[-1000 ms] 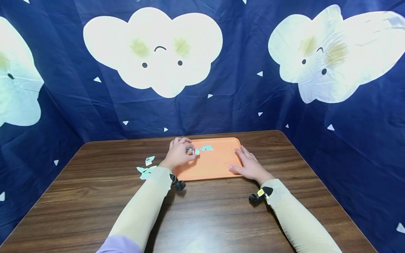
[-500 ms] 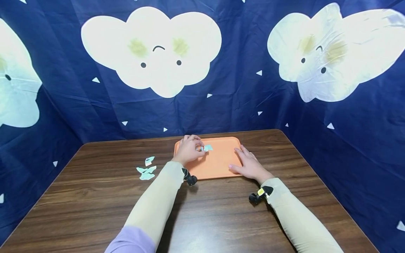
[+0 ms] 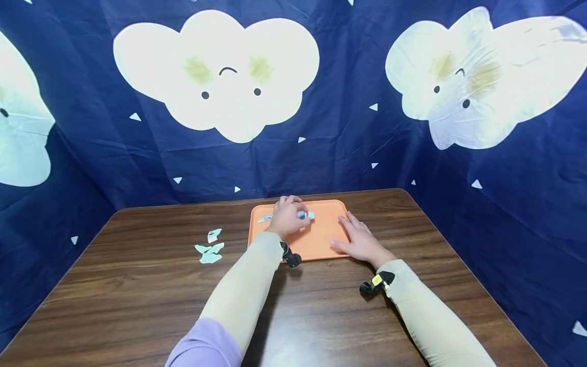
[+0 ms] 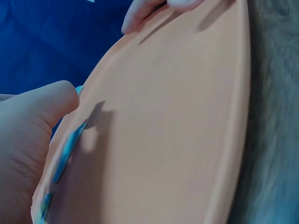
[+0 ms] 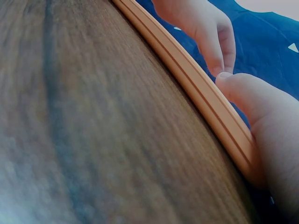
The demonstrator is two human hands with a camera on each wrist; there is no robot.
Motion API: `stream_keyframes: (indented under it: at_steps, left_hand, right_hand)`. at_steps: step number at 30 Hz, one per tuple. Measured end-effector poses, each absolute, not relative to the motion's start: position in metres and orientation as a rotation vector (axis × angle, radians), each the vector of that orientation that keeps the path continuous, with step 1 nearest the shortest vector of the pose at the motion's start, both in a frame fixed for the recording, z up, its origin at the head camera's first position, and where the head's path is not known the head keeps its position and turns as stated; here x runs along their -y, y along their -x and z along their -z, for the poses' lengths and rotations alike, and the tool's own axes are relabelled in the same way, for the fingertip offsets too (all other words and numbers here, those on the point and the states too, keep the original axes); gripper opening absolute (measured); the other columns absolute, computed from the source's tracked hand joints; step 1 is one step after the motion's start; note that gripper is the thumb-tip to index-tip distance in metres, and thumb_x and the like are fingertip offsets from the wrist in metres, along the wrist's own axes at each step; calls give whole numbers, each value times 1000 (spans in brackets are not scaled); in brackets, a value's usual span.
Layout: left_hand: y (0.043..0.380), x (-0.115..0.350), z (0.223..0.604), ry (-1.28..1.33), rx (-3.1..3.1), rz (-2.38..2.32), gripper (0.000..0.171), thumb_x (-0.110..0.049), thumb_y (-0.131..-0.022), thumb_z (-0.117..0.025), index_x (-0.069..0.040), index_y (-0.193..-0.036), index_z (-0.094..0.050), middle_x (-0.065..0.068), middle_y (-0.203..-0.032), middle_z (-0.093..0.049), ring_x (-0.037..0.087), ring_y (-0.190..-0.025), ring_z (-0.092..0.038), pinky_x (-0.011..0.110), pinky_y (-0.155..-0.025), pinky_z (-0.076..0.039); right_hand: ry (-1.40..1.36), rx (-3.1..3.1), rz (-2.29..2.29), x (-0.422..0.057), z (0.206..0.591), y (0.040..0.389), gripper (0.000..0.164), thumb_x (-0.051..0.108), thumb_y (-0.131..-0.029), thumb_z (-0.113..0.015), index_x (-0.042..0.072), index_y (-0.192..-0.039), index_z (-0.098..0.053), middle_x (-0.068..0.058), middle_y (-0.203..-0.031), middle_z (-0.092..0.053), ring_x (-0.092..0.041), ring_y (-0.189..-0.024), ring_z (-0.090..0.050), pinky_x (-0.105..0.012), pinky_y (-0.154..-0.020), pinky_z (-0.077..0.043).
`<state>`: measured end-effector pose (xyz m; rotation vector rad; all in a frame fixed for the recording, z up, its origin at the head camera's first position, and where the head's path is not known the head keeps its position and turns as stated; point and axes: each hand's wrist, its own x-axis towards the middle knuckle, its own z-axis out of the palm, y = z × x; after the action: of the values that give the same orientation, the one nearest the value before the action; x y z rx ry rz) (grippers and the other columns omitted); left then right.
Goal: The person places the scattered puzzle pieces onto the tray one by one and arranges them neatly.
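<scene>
Here, paper scrap (image 3: 311,215) between left fingers (image 3: 301,207).

Tray (image 3: 318,243) is plain orange; paper scraps (image 3: 211,258) kinda minty; table (image 3: 137,285) streaky brown woodgrain; backdrop (image 3: 339,165) navy with white clouds (image 3: 229,112), little white triangles (image 3: 301,139); one sleeve (image 3: 208,344) lilac.

Passable mid-front of the orange tray (image 3: 317,243), blocked at its right edge by right hand (image 3: 361,241), above by left hand (image 3: 289,218).
</scene>
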<state>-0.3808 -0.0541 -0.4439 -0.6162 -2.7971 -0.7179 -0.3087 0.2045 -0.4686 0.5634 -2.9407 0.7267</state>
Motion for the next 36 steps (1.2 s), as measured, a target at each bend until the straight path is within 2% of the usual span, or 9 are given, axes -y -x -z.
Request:
stream_keyframes:
  at_steps: [13,17,24,36]
  left_hand:
    - [376,31,448,529,2874,526,20,-35,-89,-71,-23,-104,-75,5,-137,-52,31,-129,-37,56,-113,-21]
    - [378,27,449,503,2907,527,23,-41,-94,-69,-26,-110,-75,6,-140,-50,32,-130,-34,57,-113,-19]
    - [384,21,453,405,2952,483,27,-47,-97,-65,-33,-118,-74,4,-138,-49,32,-124,-33,55,-109,-20]
    - [378,23,448,399,2951,487,32,-47,-98,-63,-35,-126,-71,4,-141,-50,34,-123,-34,55,-105,-20]
  right_hand:
    - [-549,2945,-711,-204,467,308,92,61,-91,-60,6,-158,-31,-23,-166,-14,-41,-152,-18,-59,-120,-14]
    - [-545,2945,-708,-204,468,309,92,62,-91,-60,6,-158,-31,-23,-166,-14,-43,-151,-20,-58,-120,-14]
    - [-547,2939,-715,-204,472,311,92,62,-90,-61,7,-158,-32,-22,-166,-15,-44,-150,-22,-58,-120,-14]
    - [-556,2930,-713,-205,472,313,92,63,-91,-60,6,-157,-33,-23,-165,-16,-44,-149,-22,-59,-120,-15]
